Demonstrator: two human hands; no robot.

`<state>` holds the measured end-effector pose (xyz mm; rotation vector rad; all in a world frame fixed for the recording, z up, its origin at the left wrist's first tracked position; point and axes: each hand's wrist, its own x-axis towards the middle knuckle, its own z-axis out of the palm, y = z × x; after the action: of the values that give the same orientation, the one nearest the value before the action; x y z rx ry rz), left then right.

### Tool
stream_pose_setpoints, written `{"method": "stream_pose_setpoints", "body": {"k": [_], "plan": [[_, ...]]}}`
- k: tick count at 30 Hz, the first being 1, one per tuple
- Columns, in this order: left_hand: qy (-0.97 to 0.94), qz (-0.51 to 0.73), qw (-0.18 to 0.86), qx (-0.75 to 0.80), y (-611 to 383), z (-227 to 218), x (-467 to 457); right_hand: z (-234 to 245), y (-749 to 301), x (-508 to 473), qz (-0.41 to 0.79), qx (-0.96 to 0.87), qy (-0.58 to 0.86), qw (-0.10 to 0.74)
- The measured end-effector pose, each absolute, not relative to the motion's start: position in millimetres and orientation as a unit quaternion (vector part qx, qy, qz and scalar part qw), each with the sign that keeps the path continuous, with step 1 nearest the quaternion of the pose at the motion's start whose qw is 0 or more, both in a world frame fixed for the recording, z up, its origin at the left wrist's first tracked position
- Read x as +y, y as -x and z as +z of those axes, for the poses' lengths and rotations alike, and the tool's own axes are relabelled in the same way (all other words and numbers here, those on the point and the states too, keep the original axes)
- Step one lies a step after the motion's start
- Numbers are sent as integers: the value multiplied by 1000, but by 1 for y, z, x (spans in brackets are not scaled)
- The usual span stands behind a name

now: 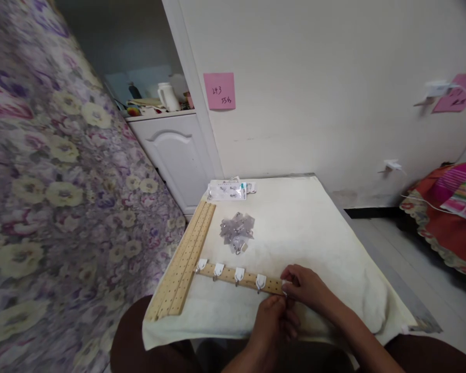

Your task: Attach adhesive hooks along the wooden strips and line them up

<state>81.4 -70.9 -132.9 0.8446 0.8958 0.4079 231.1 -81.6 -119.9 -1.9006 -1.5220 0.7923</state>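
A narrow wooden strip with drilled holes [229, 274] lies across the cloth, bearing several white-backed metal hooks [239, 274] spaced along it. At the strip's right end, my right hand [305, 286] has its fingers closed on another white-backed hook [285, 285], mostly covered by the fingertips. My left hand [270, 321] is just below that end, its fingers curled with the tips against the strip's near edge. Whatever sits between the left fingers is hidden. Beyond the strip is a pile of clear adhesive hooks [237, 232].
Perforated wooden strips [184, 259] lie side by side along the table's left edge. Packaged hooks [227, 190] rest at the back left corner. A cream cloth [295, 223] covers the table, which stands against a wall. A floral curtain [81, 207] hangs at left.
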Motion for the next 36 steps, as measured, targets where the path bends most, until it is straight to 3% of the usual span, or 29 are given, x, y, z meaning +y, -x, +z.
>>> {"method": "stream_pose_setpoints", "body": {"k": [28, 36], "plan": [[-383, 186, 819, 385, -78, -139, -70, -136, -237, -72, 354, -542, 707, 285], [-485, 136, 771, 390, -64, -135, -68, -142, -241, -73, 364, -540, 689, 319]]}}
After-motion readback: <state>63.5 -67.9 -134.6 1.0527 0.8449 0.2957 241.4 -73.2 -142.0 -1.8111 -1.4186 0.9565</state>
